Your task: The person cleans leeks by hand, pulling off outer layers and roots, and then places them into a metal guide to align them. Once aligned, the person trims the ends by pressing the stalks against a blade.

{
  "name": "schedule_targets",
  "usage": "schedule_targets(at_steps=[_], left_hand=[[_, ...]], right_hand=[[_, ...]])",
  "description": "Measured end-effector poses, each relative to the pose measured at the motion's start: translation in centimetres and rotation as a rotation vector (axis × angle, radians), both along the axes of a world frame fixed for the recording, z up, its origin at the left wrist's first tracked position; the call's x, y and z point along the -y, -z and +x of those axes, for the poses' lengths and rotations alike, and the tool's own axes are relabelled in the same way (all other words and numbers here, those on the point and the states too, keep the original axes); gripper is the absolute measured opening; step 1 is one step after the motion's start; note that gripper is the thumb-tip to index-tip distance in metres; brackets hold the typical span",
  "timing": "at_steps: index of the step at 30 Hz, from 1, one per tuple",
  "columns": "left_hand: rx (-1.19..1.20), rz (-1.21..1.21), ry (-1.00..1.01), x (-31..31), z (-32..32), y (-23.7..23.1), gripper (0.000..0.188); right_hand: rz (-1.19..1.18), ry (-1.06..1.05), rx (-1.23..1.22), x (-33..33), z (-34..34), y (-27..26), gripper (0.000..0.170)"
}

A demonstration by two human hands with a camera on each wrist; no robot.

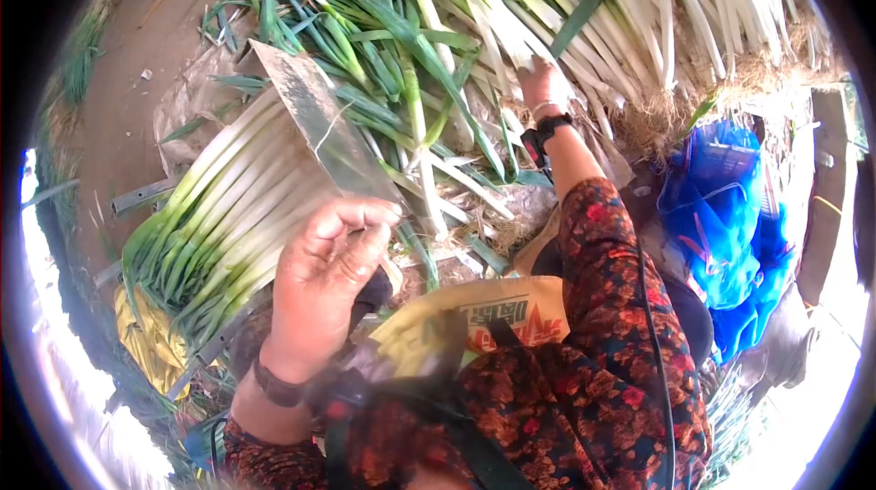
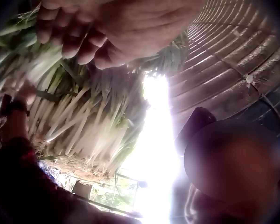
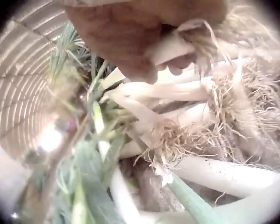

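Observation:
My right hand [image 1: 545, 84] is at the root side of a leek pile [image 1: 675, 6]; in the right wrist view its fingers [image 3: 144, 42] curl round a white leek stalk [image 3: 172, 50] with roots. My left hand [image 1: 324, 280] hangs in the air with bent fingers and nothing visible in its grasp, right of a neat row of leeks [image 1: 228, 189]. The left wrist view shows the same fingers [image 2: 79, 42] loosely bent. A flat board [image 1: 319, 116] stands tilted between that row and the loose green leaves [image 1: 392, 43].
Blue plastic bags [image 1: 730, 225] lie at the right. A yellow bag [image 1: 151, 339] is at the lower left, and a yellow printed sheet [image 1: 474, 317] covers the lap. Bare soil [image 1: 137, 61] shows at the upper left. Loose leeks lie in front of the person.

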State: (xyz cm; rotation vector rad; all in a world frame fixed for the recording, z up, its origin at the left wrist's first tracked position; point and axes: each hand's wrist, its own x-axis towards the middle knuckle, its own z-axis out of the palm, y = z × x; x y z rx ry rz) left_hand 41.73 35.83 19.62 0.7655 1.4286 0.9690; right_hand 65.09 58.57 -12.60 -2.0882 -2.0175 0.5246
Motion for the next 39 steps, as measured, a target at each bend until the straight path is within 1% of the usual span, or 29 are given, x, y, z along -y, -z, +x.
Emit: schedule_targets(at_steps=[1, 2, 3, 5, 6, 7, 8, 10, 11, 13, 15, 16, 19, 20, 22, 23, 25, 26, 27, 29, 31, 32, 33, 35, 37, 38, 39], left_hand=[[0.024, -0.016, -0.01, 0.0, 0.1, -0.2, 0.013], [0.049, -0.029, -0.021, 0.1, 0.1, -0.4, 0.012], [0.031, -0.015, -0.007, 0.1, 0.0, -0.5, 0.012], [0.0, 0.004, 0.021, 0.5, -0.3, -0.4, 0.012], [0.056, -0.002, -0.023, 0.5, -0.2, -0.7, 0.013], [0.057, 0.003, -0.02, 0.6, -0.3, -0.7, 0.013], [0.058, 0.009, -0.017, 0.7, -0.5, -0.7, 0.013], [0.07, 0.009, -0.008, 1.0, -0.7, -0.6, 0.014], [0.079, 0.01, 0.0, 1.1, -0.8, -0.5, 0.013], [0.057, 0.029, 0.017, 1.1, -0.9, -0.4, 0.013], [0.002, 0.065, 0.023, 1.0, -0.8, -0.2, 0.013], [-0.008, 0.068, 0.005, 0.8, -0.7, -0.1, 0.013], [-0.045, -0.006, 0.014, 0.4, -0.8, -0.5, 0.011], [-0.022, 0.082, -0.021, 0.3, -0.6, 0.2, 0.011], [-0.139, 0.14, 0.012, -0.1, -0.9, 1.6, 0.013], [-0.199, 0.164, 0.025, -0.3, -1.1, 2.0, 0.015], [-0.067, 0.088, 0.019, -0.7, -1.0, 1.8, 0.018], [0.001, 0.049, 0.019, -0.9, -0.9, 1.6, 0.019], [0.127, 0.032, 0.034, -1.1, -0.8, 1.7, 0.023], [0.275, 0.029, 0.074, -1.7, -0.8, 2.9, 0.028], [0.423, -0.056, 0.001, -2.1, 0.6, 3.0, 0.037], [0.407, -0.089, 0.064, -2.3, 1.0, 2.7, 0.054], [0.41, -0.132, 0.107, -2.5, 1.6, 2.7, 0.065], [0.615, -0.24, -0.066, -4.1, 4.2, 4.1, 0.073], [0.69, -0.254, -0.124, -4.6, 5.7, 4.3, 0.071], [0.686, -0.236, -0.118, -5.2, 6.4, 5.5, 0.064], [0.682, -0.218, -0.113, -5.7, 7.1, 6.7, 0.061]], right_hand=[[-0.102, -0.015, 0.104, -0.6, -0.8, 1.3, 0.029], [-0.244, 0.097, 0.144, -1.2, -1.5, 3.1, 0.032], [-0.124, 0.052, 0.195, -2.2, -1.1, 7.1, 0.033], [-0.302, -0.058, 0.222, -3.0, -1.5, 1.2, 0.037], [-0.306, 0.021, 0.181, -3.5, -1.4, -0.7, 0.041], [-0.187, -0.073, 0.246, -3.4, -1.4, -3.9, 0.044], [-0.159, -0.045, 0.156, -3.6, -1.3, -5.1, 0.043], [-0.096, -0.011, 0.003, -3.8, -1.2, -5.1, 0.041], [-0.156, 0.042, -0.002, -3.6, -2.0, -4.9, 0.04], [-0.18, -0.028, 0.054, -2.1, -3.9, -2.1, 0.036], [-0.198, -0.047, 0.228, -0.4, -5.9, 0.3, 0.032], [-0.168, 0.055, 0.244, 0.4, -7.0, 0.2, 0.03], [-0.398, -0.065, 0.093, -0.4, -7.2, -2.8, 0.03], [-0.367, -0.113, 0.089, -0.8, -6.9, -3.1, 0.031], [-0.543, -0.178, -0.265, -1.2, -5.5, -4.1, 0.031], [-0.715, 0.031, -0.573, 1.2, -5.7, -10.5, 0.03], [-0.983, 0.086, -1.228, 4.1, -4.6, -13.5, 0.026], [-1.017, 0.005, -1.264, 5.4, -4.1, -15.0, 0.023], [-1.021, -0.18, -1.284, 6.4, -3.1, -15.3, 0.026], [-1.123, -0.076, -1.41, 10.5, -2.3, -23.5, 0.03], [-1.196, 0.025, -1.439, 14.0, -0.9, -27.9, 0.033], [-1.3, 0.043, -1.478, 15.4, 0.0, -30.0, 0.033], [-1.32, 0.086, -1.475, 17.3, 1.0, -31.9, 0.031], [-1.38, 0.096, -1.536, 20.8, 3.3, -35.3, 0.031], [-1.632, 0.285, -1.664, 24.7, 4.6, -39.2, 0.03], [-1.534, 0.236, -1.597, 26.5, 6.1, -39.3, 0.029], [-1.525, 0.044, -1.604, 28.5, 6.9, -40.0, 0.028]])
